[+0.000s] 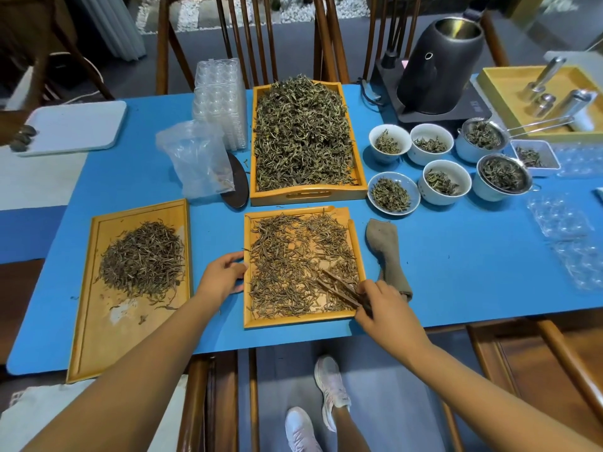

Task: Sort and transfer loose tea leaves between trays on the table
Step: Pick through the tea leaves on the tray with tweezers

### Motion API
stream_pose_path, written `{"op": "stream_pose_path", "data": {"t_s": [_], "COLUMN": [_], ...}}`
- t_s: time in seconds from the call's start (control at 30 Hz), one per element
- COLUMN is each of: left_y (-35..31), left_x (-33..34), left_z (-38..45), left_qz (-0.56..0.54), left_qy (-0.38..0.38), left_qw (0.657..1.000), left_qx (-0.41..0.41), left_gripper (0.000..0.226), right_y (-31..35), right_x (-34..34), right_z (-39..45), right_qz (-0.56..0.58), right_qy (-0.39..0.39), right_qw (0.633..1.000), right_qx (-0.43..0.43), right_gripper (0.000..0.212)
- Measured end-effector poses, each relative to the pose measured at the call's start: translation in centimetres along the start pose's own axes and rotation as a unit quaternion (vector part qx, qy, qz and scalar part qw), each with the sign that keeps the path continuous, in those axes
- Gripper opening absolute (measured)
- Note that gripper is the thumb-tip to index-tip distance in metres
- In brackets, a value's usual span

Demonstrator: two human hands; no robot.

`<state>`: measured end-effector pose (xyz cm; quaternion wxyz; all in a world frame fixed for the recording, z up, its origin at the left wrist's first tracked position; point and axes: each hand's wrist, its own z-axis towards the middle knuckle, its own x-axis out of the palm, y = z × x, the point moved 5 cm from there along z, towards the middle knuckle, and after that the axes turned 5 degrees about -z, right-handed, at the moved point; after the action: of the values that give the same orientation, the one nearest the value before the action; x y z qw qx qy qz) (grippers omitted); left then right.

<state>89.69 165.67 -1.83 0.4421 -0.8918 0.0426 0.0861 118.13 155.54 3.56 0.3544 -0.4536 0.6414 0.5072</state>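
While the left hand (225, 275) rests against the left rim of the middle tray (248, 321), thumb and fingers curled round its edge, the right hand (380, 305) pinches a pair of dark wooden tongs (339, 288) over that tray's near right corner. The tongs' tips reach into the thin spread of loose tea leaves (293, 262) that covers most of the middle tray, with bare wood showing in patches. To the left, slightly apart, lies a flat left tray (85, 321) carrying a rounded heap of sorted leaves (143, 259) in its far half; its near half is mostly bare, with a few stray bits. Beyond the middle tray stands a deeper handled tray (308, 194), filled nearly to its walls with a thick pile of leaves (303, 132). All three sit on the blue tabletop (456, 272). Just right of the middle tray lies a folded grey cloth (388, 256). Further right, several white cups (445, 181) and a saucer (393, 197) each hold a little tea, two with metal strainers (504, 172) set in them. A dark kettle (440, 63) stands on its base at the far side. A crumpled clear plastic bag (195, 158) and a stack of clear plastic containers (220, 99) sit left of the handled tray, and a white tray (78, 125) lies at the far left.
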Motion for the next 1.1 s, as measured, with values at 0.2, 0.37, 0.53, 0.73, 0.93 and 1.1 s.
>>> {"op": "stream_pose_path", "data": {"t_s": [0.2,0.37,0.53,0.73,0.93,1.1], "left_y": [0.0,0.0,0.0,0.1,0.0,-0.2], "left_x": [-0.1,-0.1,-0.1,-0.1,-0.1,0.0], "left_z": [0.1,0.1,0.2,0.1,-0.2,-0.2], "left_qz": [0.004,0.002,-0.008,-0.021,-0.023,-0.021], "left_qy": [0.006,0.007,0.013,0.021,0.018,0.016], "left_qw": [1.0,1.0,1.0,1.0,1.0,1.0], "left_qx": [0.002,0.002,-0.001,0.002,0.01,0.011], "left_gripper": [0.036,0.036,0.035,0.034,0.033,0.033], "right_y": [0.6,1.2,0.8,-0.4,0.5,4.3], "right_x": [-0.8,-0.5,-1.1,-2.5,-2.4,-2.3], "right_z": [0.7,1.2,2.0,2.9,3.6,5.6], "right_qz": [0.013,-0.016,-0.016,0.0,-0.017,0.007], "right_qy": [-0.017,0.003,-0.014,-0.059,-0.045,-0.046], "right_qw": [1.0,1.0,1.0,0.998,0.998,0.998], "right_qx": [-0.013,-0.026,-0.017,0.032,0.029,-0.034], "right_gripper": [0.023,0.025,0.026,0.024,0.026,0.024]}}
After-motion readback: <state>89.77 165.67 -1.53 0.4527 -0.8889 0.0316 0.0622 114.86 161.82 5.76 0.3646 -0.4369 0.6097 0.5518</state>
